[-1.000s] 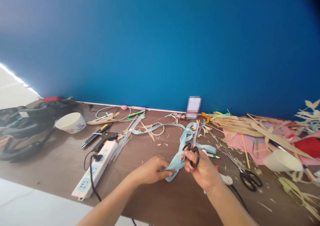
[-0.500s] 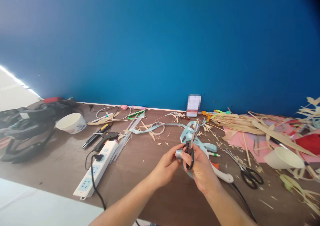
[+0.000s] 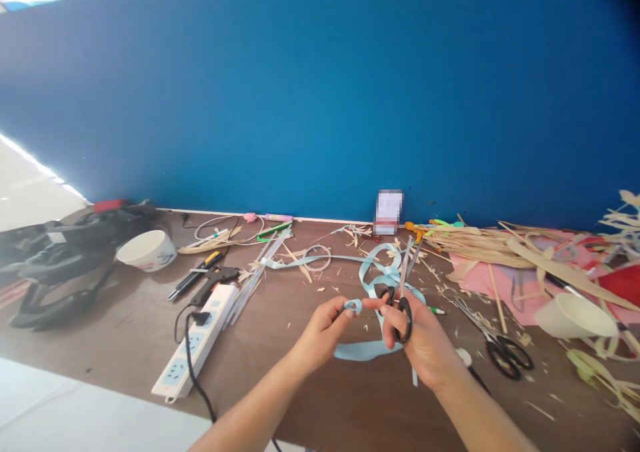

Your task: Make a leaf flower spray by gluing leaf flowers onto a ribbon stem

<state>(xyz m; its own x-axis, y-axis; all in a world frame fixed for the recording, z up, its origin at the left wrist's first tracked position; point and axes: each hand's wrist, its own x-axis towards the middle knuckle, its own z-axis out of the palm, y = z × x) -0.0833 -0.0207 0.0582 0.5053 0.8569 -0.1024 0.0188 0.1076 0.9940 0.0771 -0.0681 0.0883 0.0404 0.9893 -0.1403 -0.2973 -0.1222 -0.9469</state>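
Note:
My left hand [image 3: 327, 325] pinches a small loop of light blue ribbon [image 3: 354, 305] between thumb and fingers. My right hand [image 3: 417, 325] has its fingers through the black handles of a pair of scissors [image 3: 404, 285], whose blades point away toward the wall. One right fingertip reaches to the ribbon loop. More of the light blue ribbon [image 3: 367, 351] hangs below and lies in loose curls behind the scissors, with a length running left across the table. Part of a white-handled tool [image 3: 464, 357] shows beside my right wrist, mostly hidden.
On the left are a power strip [image 3: 197, 345], a glue gun [image 3: 215, 282], a utility knife [image 3: 195, 275], glue sticks [image 3: 255, 279] and a white bowl [image 3: 147, 251]. To the right lie other scissors [image 3: 505, 355], a paper cup [image 3: 575, 315] and dry strips [image 3: 480, 247]. A blue wall [image 3: 320, 105] stands behind.
My hands have moved apart, the right one shifting right with the scissors. The ribbon in my left hand now shows as a loop, and a ribbon length shows below the hands.

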